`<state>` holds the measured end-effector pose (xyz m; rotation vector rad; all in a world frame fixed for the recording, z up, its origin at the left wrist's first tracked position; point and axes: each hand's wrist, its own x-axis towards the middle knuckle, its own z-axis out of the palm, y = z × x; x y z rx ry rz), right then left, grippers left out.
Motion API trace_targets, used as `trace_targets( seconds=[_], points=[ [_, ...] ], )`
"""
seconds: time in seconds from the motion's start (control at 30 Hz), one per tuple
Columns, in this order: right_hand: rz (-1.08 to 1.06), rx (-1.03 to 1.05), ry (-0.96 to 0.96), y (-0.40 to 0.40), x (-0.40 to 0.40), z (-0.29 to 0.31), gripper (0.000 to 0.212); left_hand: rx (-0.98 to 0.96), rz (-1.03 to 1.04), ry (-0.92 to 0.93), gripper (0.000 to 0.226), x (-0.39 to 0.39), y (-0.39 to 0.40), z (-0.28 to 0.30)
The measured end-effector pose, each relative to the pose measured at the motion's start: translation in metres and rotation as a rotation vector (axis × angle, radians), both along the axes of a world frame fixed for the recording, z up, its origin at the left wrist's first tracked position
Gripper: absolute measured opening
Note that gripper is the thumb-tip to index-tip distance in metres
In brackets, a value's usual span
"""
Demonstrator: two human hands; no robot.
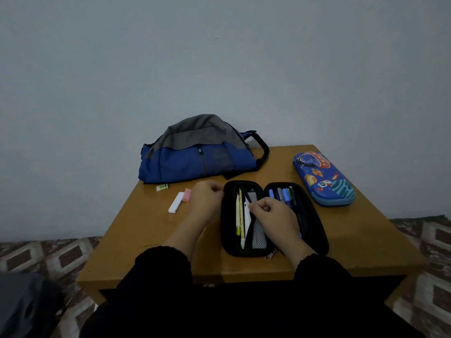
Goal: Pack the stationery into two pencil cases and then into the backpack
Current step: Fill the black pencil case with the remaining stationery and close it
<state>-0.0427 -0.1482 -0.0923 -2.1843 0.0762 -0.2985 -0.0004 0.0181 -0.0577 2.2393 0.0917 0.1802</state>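
Observation:
An open black pencil case (314, 215) lies at the table's middle, with yellow pencils (239, 215) in its left half and several pens (283, 194) in its right half. My right hand (273, 215) rests over the case's middle, fingers pinched on a white item (247, 213) by the mesh pocket (258, 235). My left hand (207, 201) is curled at the case's left rim; whether it grips the rim I cannot tell. A shut blue space-print pencil case (323, 178) sits at the right. The blue and grey backpack (197, 152) lies at the back.
On the wooden table (146, 228), left of my hands, lie a white eraser (176, 206), a pink eraser (187, 195) and a small green-and-white eraser (162, 187). A patterned floor (48, 254) surrounds the table; a plain wall stands behind.

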Motion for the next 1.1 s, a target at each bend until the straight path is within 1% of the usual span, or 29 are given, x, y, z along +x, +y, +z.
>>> trace_targets(
  seconds=[0.03,0.1,0.17,0.23,0.33,0.37,0.43,0.5,0.53,0.6,0.67,0.73,0.8,0.93,1.03,1.1],
  points=[
    [0.004,0.003,-0.002,0.000,0.000,-0.001,0.026,0.059,0.105,-0.045,0.029,0.004,0.010,-0.004],
    [0.005,0.013,-0.003,0.000,0.000,-0.001,0.025,0.282,0.273,-0.068,0.033,0.011,0.032,-0.014],
    [0.003,0.011,-0.004,0.000,0.001,-0.001,0.025,0.498,0.379,0.011,0.029,0.013,0.049,-0.024],
    [0.002,0.009,-0.003,0.001,0.001,0.000,0.025,0.578,0.402,0.112,0.022,0.012,0.058,-0.029],
    [-0.002,0.011,-0.003,0.000,0.001,0.000,0.025,0.547,0.388,0.150,0.015,0.012,0.063,-0.034],
    [-0.004,0.009,-0.003,0.000,0.000,-0.001,0.025,0.502,0.393,0.143,0.011,0.012,0.063,-0.035],
    [-0.005,0.002,-0.005,0.000,0.000,0.000,0.024,0.354,0.426,0.117,0.007,0.013,0.060,-0.033],
    [-0.003,0.001,-0.007,0.000,0.000,0.000,0.024,0.161,0.448,0.018,0.008,0.014,0.055,-0.034],
    [-0.004,0.004,-0.009,0.000,0.000,-0.001,0.024,0.080,0.432,-0.060,0.014,0.012,0.050,-0.032],
    [-0.007,0.009,-0.008,0.000,0.001,-0.001,0.024,-0.008,0.323,-0.137,0.021,0.004,0.036,-0.026],
    [-0.008,0.007,-0.006,0.000,0.001,-0.001,0.024,-0.002,0.179,-0.087,0.014,-0.005,0.017,-0.018],
    [-0.011,-0.002,-0.006,0.000,0.001,-0.001,0.025,0.056,0.052,-0.028,0.008,-0.013,-0.002,-0.012],
    [-0.013,0.002,0.000,0.000,0.001,0.000,0.025,0.090,-0.029,-0.025,0.006,-0.019,-0.015,-0.013],
    [-0.019,-0.004,0.005,0.000,0.002,-0.001,0.027,0.192,-0.075,-0.071,0.009,-0.028,-0.024,-0.016],
    [-0.018,0.002,0.005,0.000,0.002,-0.001,0.026,0.172,-0.127,-0.048,0.013,-0.029,-0.024,-0.016],
    [-0.016,0.003,0.002,0.000,0.002,-0.001,0.025,0.178,-0.149,-0.031,0.011,-0.030,-0.023,-0.014]
  ],
)
